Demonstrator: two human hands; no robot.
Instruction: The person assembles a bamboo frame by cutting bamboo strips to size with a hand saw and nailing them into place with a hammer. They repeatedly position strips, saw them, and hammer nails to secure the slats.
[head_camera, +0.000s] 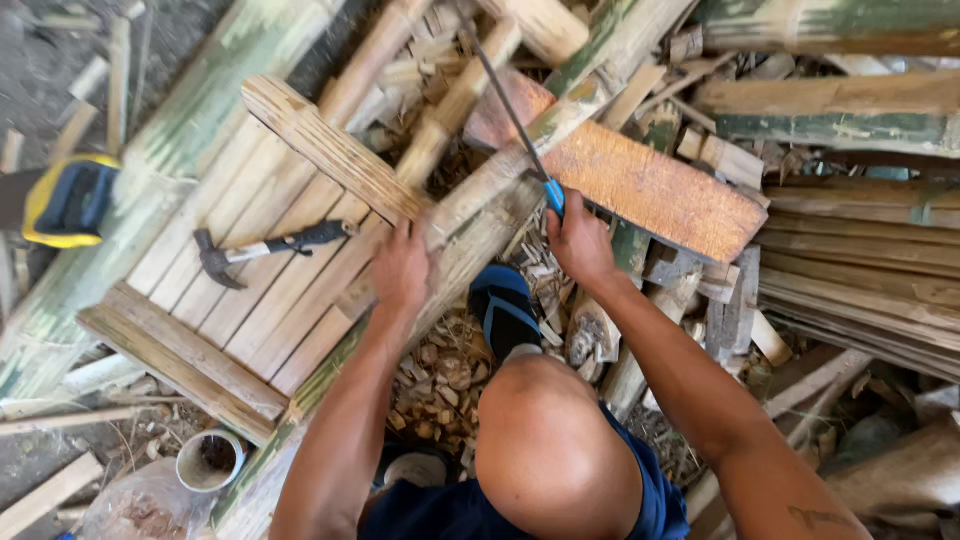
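My right hand (580, 243) grips the blue handle of a saw (512, 112), whose thin dark blade runs up and left across a long bamboo pole (560, 115). My left hand (400, 268) presses down on the lower stretch of that same pole, just left of the cut. The pole lies diagonally over a reddish wooden board (660, 195). My bent knee and a foot in a blue sandal (505, 310) sit below the hands, amid wood chips.
A claw hammer (262, 250) lies on a slatted bamboo panel (240, 290) to the left. A yellow and blue object (70, 200) sits at the far left. Stacked bamboo slats (860, 290) fill the right. A round cup (208, 460) stands at the lower left.
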